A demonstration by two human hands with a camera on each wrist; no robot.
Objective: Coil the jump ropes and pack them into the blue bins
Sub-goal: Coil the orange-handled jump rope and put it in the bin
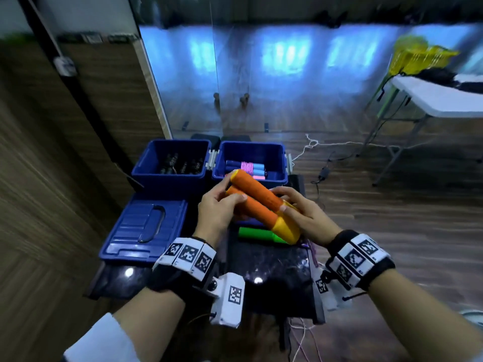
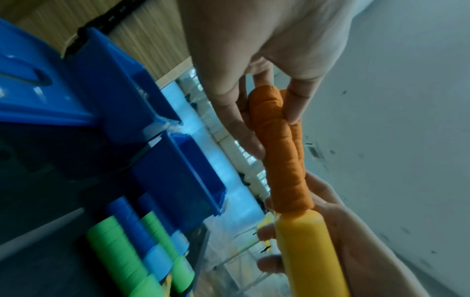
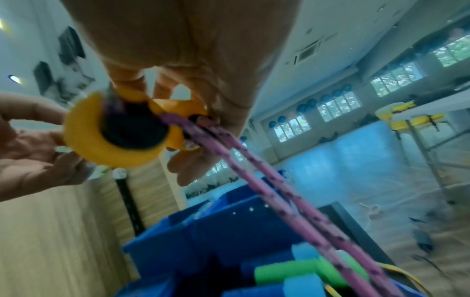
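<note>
Holding a pair of orange jump-rope handles side by side above a dark glossy table, just in front of the blue bins. Gripped at the far, orange foam end by the left hand, thumb over one handle and fingers curled round both, as seen plainly from the left wrist. Clasped at the near yellow plastic end by the right hand, fingers wrapped round the yellow caps. Trailing out of those caps, a pink rope flecked with dark marks, two strands running down and away past the right bin; whether coiled further down, impossible to tell.

Lying on the table right under the held pair, a green handle; from the wrist views, more green and blue handles bunched beside it. Standing side by side beyond the hands, two open bins: the left bin with dark, indistinct items inside, the right bin with blue and pink handles and a coiled pink rope. Resting flat to the left of the hands, a blue lid with a handle. Off to the right, a white folding table with a yellow basket on it, well apart on the wood floor.
</note>
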